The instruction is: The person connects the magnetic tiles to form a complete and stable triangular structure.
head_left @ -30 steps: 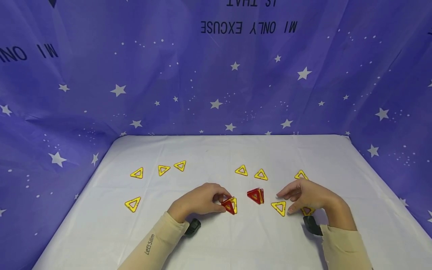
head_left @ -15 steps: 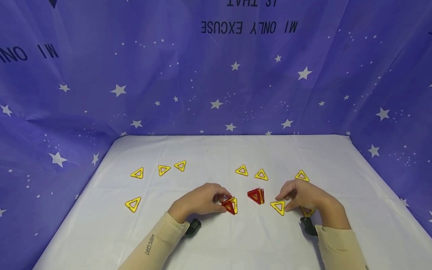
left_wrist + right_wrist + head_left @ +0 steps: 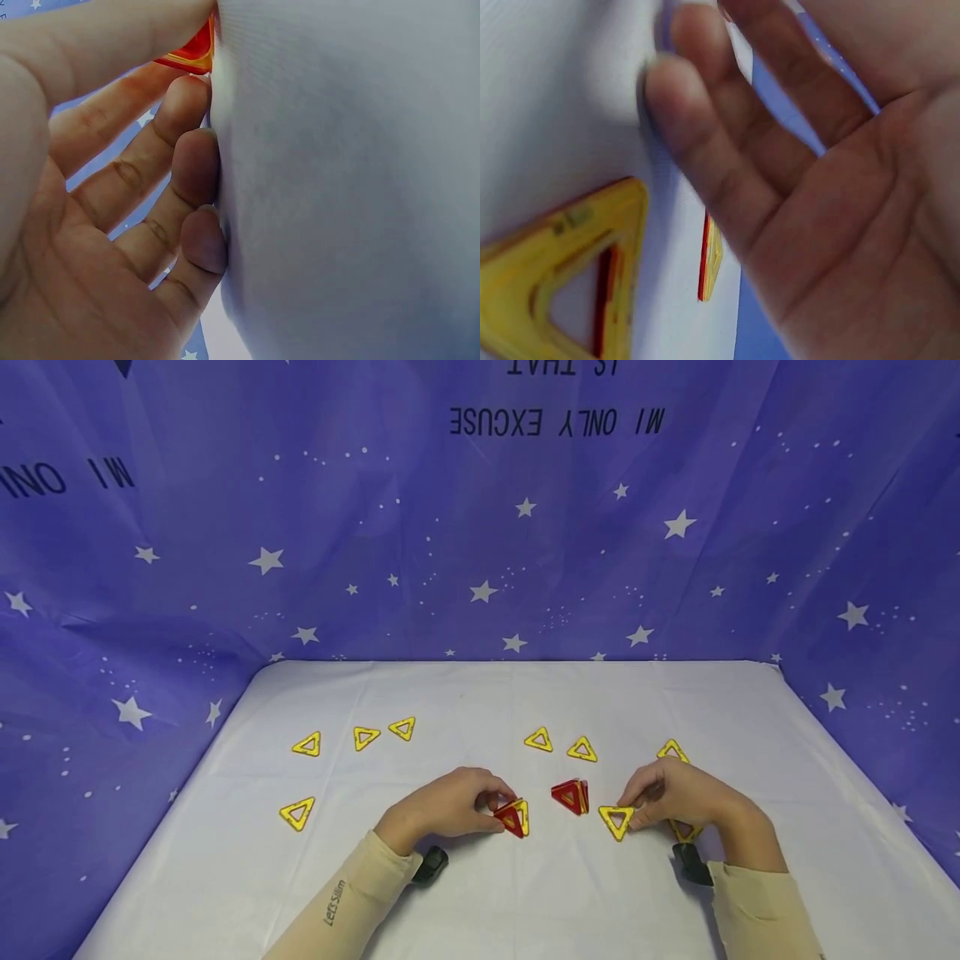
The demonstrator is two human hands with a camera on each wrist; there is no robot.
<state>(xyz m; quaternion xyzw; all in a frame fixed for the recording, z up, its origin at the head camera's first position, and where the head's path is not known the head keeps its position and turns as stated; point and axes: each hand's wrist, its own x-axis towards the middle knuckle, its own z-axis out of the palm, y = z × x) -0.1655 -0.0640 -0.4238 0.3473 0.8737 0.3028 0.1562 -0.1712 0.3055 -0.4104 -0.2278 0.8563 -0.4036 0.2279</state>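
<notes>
The step in hand seems to be taking up a loose piece with one hand while the other steadies a part-joined one. The left hand (image 3: 455,799), left of the red pyramid (image 3: 568,796), has its grip clamped on the left side of the pair (image 3: 512,819), a red and a yellow triangle leaning together. The right hand (image 3: 686,793), right of the pyramid, has its grip pinched on the right edge of the held triangle (image 3: 616,810), a yellow one just right of the pyramid and a little nearer the person; whether it is clear of the surface (image 3: 480,893) I cannot tell. The next move seems to call for a firm pinch at that edge and a path round the pyramid's near side without knocking it, the left grip keeping the pair from tipping. Two loose triangles (image 3: 536,745) lie beyond the pyramid, four more triangles (image 3: 299,807) well to its left, another triangle (image 3: 678,749) to its right beyond the right hand, and a last triangle (image 3: 678,833) to its right by the wrist. Against a second ago, the right fingers have met the held triangle, which has turned slightly and come closer to the pyramid; the left hand, pair and pyramid look unmoved
</notes>
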